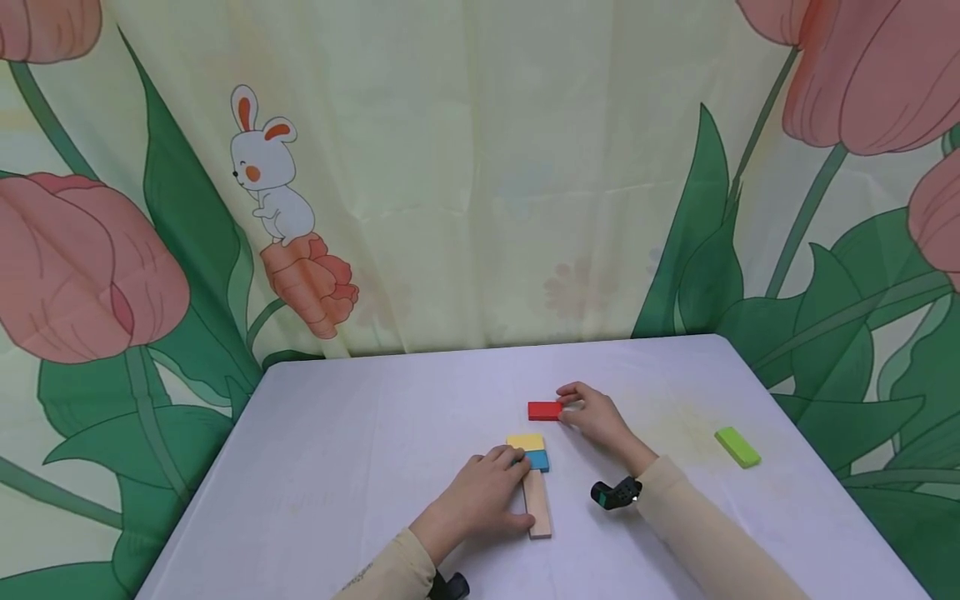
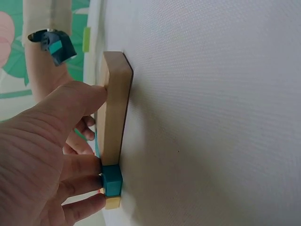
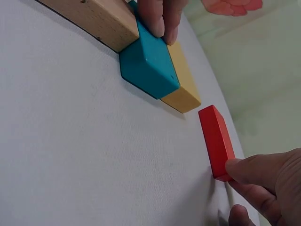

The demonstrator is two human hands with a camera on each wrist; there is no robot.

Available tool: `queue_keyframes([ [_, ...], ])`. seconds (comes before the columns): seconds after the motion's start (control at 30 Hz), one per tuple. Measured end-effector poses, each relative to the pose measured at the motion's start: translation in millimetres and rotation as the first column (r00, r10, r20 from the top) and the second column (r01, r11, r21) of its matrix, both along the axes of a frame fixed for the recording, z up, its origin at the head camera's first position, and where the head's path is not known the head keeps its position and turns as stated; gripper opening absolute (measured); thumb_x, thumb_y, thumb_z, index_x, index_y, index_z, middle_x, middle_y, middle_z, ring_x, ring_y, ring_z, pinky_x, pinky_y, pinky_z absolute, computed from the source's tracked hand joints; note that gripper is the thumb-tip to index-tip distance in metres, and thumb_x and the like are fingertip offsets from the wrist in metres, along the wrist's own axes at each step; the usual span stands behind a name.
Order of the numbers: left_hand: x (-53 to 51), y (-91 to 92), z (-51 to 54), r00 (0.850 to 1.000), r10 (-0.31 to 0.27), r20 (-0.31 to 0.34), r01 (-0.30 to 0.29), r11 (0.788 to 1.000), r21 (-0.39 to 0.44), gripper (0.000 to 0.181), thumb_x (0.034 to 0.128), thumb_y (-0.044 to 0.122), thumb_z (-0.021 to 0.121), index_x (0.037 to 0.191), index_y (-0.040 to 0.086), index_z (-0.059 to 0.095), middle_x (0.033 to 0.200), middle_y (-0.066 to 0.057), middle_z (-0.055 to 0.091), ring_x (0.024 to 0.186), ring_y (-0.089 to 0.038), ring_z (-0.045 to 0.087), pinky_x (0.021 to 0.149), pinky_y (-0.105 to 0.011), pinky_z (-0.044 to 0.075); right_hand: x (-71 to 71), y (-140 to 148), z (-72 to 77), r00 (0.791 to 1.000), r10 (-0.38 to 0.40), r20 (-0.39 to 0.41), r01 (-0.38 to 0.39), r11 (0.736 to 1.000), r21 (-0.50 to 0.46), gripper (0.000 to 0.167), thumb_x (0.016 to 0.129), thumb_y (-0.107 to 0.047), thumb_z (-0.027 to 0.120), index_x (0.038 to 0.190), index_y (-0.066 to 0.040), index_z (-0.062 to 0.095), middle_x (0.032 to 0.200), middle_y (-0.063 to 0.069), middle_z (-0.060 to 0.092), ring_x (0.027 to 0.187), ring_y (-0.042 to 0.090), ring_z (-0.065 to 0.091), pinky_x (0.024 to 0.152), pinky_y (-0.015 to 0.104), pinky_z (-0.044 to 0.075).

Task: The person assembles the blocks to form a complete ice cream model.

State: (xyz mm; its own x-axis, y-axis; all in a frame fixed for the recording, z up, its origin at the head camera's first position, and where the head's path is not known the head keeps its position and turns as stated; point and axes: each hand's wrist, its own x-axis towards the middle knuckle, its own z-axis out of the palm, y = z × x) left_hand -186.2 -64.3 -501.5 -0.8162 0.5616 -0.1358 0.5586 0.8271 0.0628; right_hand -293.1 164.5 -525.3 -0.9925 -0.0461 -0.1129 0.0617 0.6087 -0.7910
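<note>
My left hand (image 1: 483,497) rests on a row of blocks, its thumb on the plain wooden block (image 1: 537,505) and its fingertips on the blue block (image 1: 537,461). A yellow block (image 1: 525,442) lies against the far side of the blue one. Beyond the row, my right hand (image 1: 600,425) pinches the right end of a red block (image 1: 543,411). In the right wrist view the thumb lies on the end of the red block (image 3: 217,141), which stands apart from the yellow block (image 3: 182,80).
A green block (image 1: 737,447) lies on the right part of the white-covered table (image 1: 360,450). Behind the table hangs a curtain (image 1: 480,183) printed with tulips and a rabbit.
</note>
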Motion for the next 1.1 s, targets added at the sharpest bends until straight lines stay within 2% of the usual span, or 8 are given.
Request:
queue_keyframes([
  [0.23,0.1,-0.2,0.0,1.0,0.002,0.002,-0.002,1.0,0.0,0.081,0.0861,0.067,0.07,0.15,0.02,0.055,0.155,0.001,0.051,0.146,-0.021,0.044,0.109,-0.048,0.05,5.3,-10.0,3.1,1.0,0.018,-0.014,-0.018,1.0,0.009,0.039,0.093,-0.012,0.073,0.13,-0.011,0.064,0.122,0.011,0.07,0.11,0.028,0.061,0.089,0.041,0.057],
  [0.47,0.6,-0.3,-0.5,1.0,0.01,0.026,-0.01,1.0,0.001,0.082,0.087,0.068,0.069,0.152,0.02,0.053,0.156,0.0,0.05,0.147,-0.021,0.043,0.11,-0.049,0.049,9.6,-17.5,4.3,1.0,0.027,-0.01,-0.026,1.0,0.013,0.038,0.092,-0.01,0.073,0.13,-0.011,0.065,0.121,0.01,0.071,0.104,0.025,0.061,0.079,0.033,0.054],
  [0.87,3.0,-0.8,-0.5,0.999,0.02,0.031,-0.02,1.0,0.014,0.082,0.087,0.066,0.069,0.152,0.02,0.052,0.157,0.001,0.05,0.148,-0.021,0.042,0.111,-0.049,0.048,16.0,-24.4,7.0,0.999,0.034,-0.02,-0.033,0.999,0.032,0.037,0.092,-0.01,0.073,0.128,-0.011,0.065,0.119,0.009,0.072,0.106,0.026,0.061,0.088,0.044,0.056],
  [1.1,3.4,-0.4,-0.6,1.0,0.022,0.014,-0.022,1.0,0.014,0.081,0.0865,0.066,0.07,0.151,0.02,0.054,0.156,0.001,0.05,0.147,-0.02,0.042,0.109,-0.048,0.05,15.7,-26.1,2.7,0.999,0.041,-0.02,-0.041,0.999,0.026,0.037,0.092,-0.012,0.074,0.128,-0.014,0.066,0.119,0.007,0.072,0.102,0.024,0.061,0.083,0.037,0.055],
])
